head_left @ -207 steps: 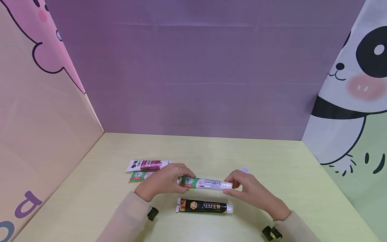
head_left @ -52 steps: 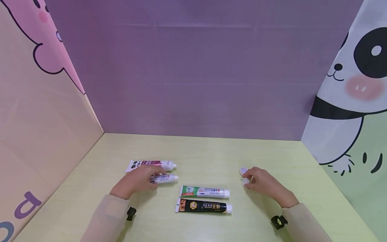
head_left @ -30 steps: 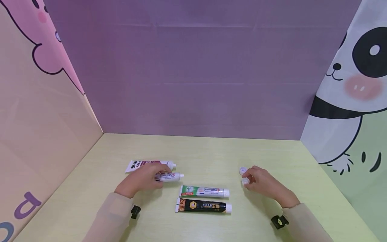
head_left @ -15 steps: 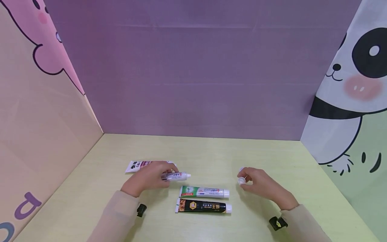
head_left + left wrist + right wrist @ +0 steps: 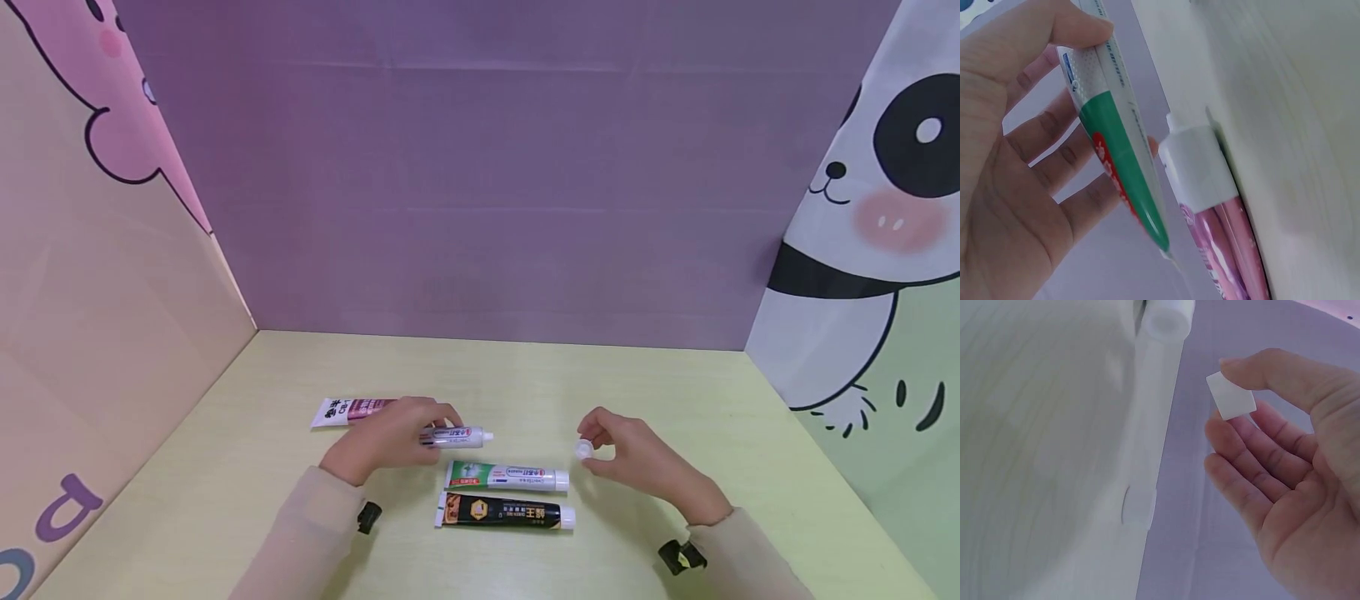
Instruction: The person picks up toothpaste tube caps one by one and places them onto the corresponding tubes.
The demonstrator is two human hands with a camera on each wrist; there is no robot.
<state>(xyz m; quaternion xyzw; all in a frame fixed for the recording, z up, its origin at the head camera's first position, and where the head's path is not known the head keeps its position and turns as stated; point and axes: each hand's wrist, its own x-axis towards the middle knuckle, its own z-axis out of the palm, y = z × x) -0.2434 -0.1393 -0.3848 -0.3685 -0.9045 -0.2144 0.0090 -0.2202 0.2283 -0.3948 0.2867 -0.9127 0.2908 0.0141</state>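
Note:
In the head view my left hand (image 5: 397,437) holds a green-and-white toothpaste tube (image 5: 459,437) above the table, its bare nozzle facing right. The left wrist view shows the same toothpaste tube (image 5: 1107,119) pinched by thumb and fingers. My right hand (image 5: 637,458) pinches a small white cap (image 5: 583,449) between thumb and fingers; the cap (image 5: 1232,397) is plain in the right wrist view. A gap separates cap and nozzle. Behind the left hand lies a purple-and-white toothpaste tube (image 5: 337,412), partly hidden; its uncapped nozzle (image 5: 1175,122) shows in the left wrist view.
A second green-and-white toothpaste tube (image 5: 510,477) and a black toothpaste tube (image 5: 502,511), both capped, lie side by side in front of the hands. Another white cap (image 5: 1139,506) lies on the table, hidden in the head view. Printed panels and a purple backdrop (image 5: 510,167) surround the table (image 5: 300,533).
A capped green-and-white tube, earlier in both hands, now lies beside the black one. The left hand has lifted the other green-and-white tube rightward; the right hand has picked up a cap and moved left.

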